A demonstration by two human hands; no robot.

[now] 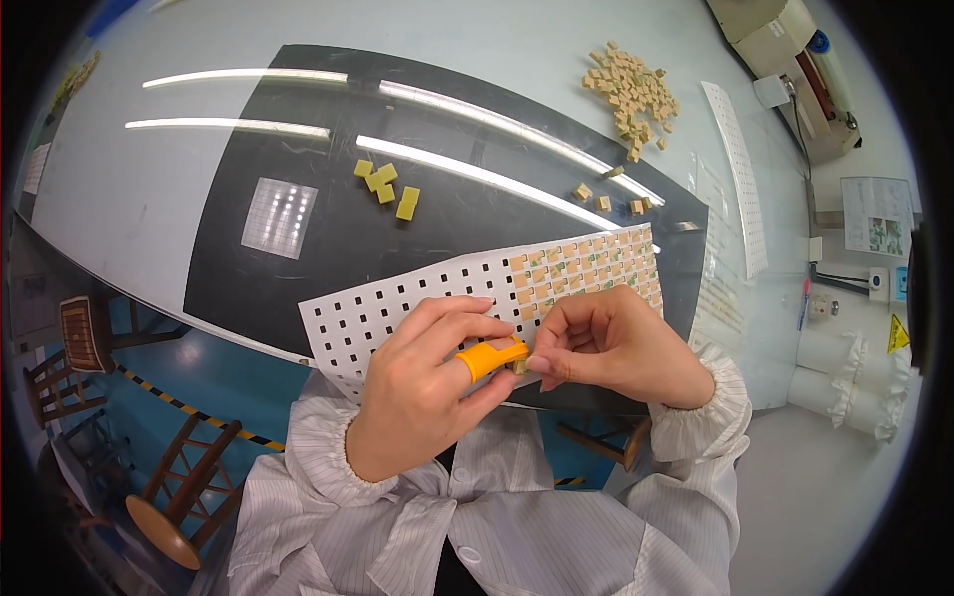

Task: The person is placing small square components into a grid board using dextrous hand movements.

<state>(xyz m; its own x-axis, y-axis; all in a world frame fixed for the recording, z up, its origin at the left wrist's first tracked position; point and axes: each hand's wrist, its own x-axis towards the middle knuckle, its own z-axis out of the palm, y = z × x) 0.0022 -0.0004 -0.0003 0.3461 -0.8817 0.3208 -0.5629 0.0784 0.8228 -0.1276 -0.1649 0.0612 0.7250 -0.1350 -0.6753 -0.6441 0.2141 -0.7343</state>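
Observation:
My left hand (412, 382) wears an orange finger cover (487, 360) on one finger. Between that covered fingertip and the thumb it grips a small tan block (520, 367). Right beside the block, my right hand (606, 338) is closed in a pinch; what its fingertips hold, if anything, is hidden. Both hands are over the near edge of a white sheet (343, 318) with rows of black squares. Tan and green-marked square pieces (586, 260) cover the right part of the sheet in rows; my hands hide some of its near edge.
Several yellow blocks (383, 181) and a clear gridded square (279, 217) lie on the black mat (328, 238). A few loose tan blocks (603, 204) are beyond the sheet. Farther back sits a heap of tan blocks (626, 89). Another perforated white strip (735, 174) lies at right.

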